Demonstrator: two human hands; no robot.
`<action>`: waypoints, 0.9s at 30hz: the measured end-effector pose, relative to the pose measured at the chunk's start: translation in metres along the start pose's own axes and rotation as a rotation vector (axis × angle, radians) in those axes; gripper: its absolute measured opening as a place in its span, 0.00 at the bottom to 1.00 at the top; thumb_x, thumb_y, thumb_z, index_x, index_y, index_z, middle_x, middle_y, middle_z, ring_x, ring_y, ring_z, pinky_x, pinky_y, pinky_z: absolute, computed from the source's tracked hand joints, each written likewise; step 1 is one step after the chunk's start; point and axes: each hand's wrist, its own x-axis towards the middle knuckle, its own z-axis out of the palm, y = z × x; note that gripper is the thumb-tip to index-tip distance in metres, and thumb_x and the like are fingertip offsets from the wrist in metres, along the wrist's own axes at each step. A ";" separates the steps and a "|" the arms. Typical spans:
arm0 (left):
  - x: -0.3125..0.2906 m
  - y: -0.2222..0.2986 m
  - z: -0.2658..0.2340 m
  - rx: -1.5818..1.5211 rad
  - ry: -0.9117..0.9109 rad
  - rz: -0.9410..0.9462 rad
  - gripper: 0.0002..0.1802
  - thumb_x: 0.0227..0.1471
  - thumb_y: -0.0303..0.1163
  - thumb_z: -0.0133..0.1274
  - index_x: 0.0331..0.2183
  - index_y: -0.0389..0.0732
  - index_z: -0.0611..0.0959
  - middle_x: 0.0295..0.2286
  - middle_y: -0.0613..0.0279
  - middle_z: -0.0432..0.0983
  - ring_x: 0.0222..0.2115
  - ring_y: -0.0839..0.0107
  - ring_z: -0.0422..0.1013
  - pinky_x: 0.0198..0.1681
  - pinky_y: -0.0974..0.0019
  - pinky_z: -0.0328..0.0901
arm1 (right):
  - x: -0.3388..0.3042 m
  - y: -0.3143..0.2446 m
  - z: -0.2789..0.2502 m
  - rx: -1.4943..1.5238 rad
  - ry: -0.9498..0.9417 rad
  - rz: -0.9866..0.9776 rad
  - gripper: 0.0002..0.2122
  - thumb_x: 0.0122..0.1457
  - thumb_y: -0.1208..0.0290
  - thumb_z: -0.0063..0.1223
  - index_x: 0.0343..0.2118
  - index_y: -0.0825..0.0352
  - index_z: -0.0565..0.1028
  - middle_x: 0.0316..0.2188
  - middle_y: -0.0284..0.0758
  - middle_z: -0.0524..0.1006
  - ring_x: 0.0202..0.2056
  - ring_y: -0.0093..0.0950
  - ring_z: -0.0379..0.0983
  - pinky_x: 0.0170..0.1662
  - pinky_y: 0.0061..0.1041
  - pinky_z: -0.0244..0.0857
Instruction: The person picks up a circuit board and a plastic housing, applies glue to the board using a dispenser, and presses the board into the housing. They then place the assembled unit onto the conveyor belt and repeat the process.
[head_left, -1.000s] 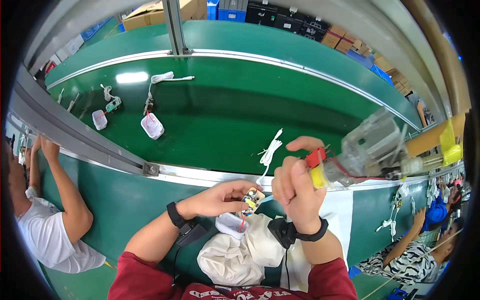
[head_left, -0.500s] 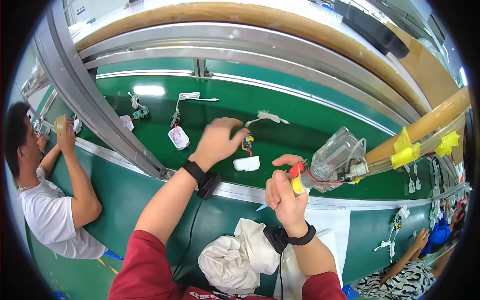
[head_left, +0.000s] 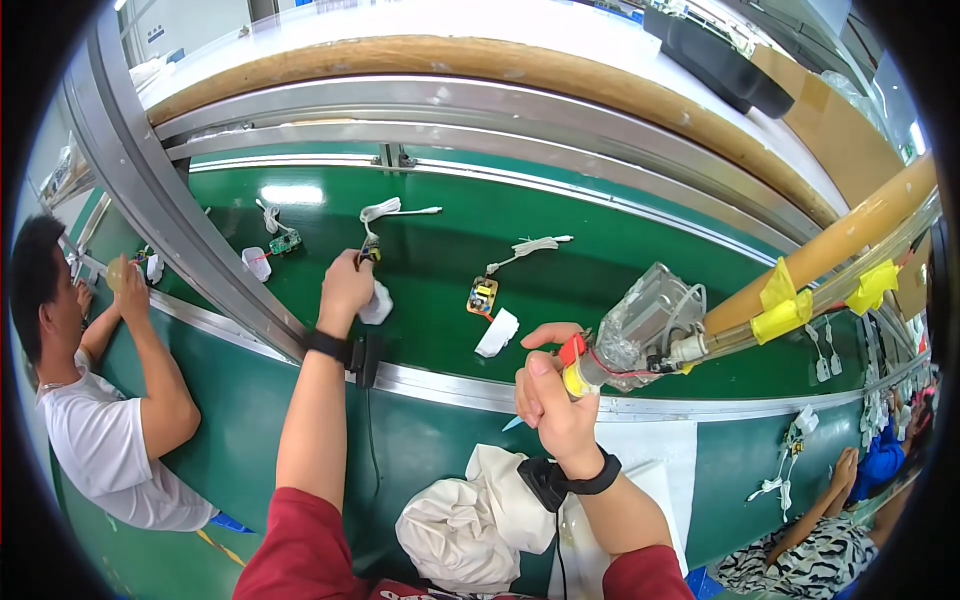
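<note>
My left hand [head_left: 347, 292] is over the green belt, its fingers closed on the edge of a small circuit board [head_left: 374, 249]. A bundled white cable [head_left: 385, 209] runs from that board, and a white plastic housing [head_left: 377, 304] lies beside the hand, partly hidden. My right hand [head_left: 560, 405] is wrapped round the grip of a dispensing gun [head_left: 585, 372] with yellow tape, a red part and a thin blue tip pointing down left. Between my hands lies another circuit board [head_left: 482, 295], wired to a white housing [head_left: 497, 334] and a tied cable [head_left: 530, 250].
A clear plastic-wrapped box [head_left: 652, 315] and a taped hose [head_left: 790, 318] stretch right from the gun. A metal post [head_left: 150, 170] rises at left. White cloth [head_left: 470, 525] lies before me. One co-worker [head_left: 110, 420] sits left; others work at far right.
My left hand has moved left from the middle board to the one further left and closed on it. The middle board and its housing have shifted left and turned. The gun moved slightly left.
</note>
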 end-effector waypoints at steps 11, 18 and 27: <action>-0.082 -0.020 -0.041 -1.612 -0.906 -0.396 0.16 0.58 0.30 0.42 0.48 0.36 0.70 0.35 0.57 0.76 0.34 0.69 0.74 0.33 0.70 0.69 | 0.013 0.006 0.012 -0.008 0.029 -0.012 0.12 0.64 0.65 0.43 0.41 0.69 0.61 0.11 0.26 0.57 0.10 0.16 0.52 0.14 0.17 0.47; -0.144 0.021 -0.039 -1.109 -1.296 -0.236 0.17 0.57 0.29 0.48 0.48 0.36 0.69 0.35 0.61 0.74 0.32 0.75 0.72 0.33 0.74 0.67 | 0.011 0.013 -0.003 0.030 0.035 -0.125 0.19 0.64 0.53 0.42 0.41 0.67 0.60 0.11 0.27 0.57 0.10 0.16 0.52 0.14 0.17 0.46; -0.169 0.043 -0.006 -1.071 -1.398 0.195 0.14 0.52 0.23 0.54 0.41 0.38 0.71 0.35 0.69 0.72 0.37 0.83 0.67 0.38 0.76 0.65 | 0.007 0.006 0.010 0.043 0.018 -0.001 0.14 0.63 0.60 0.44 0.40 0.63 0.57 0.11 0.25 0.56 0.09 0.16 0.50 0.12 0.18 0.45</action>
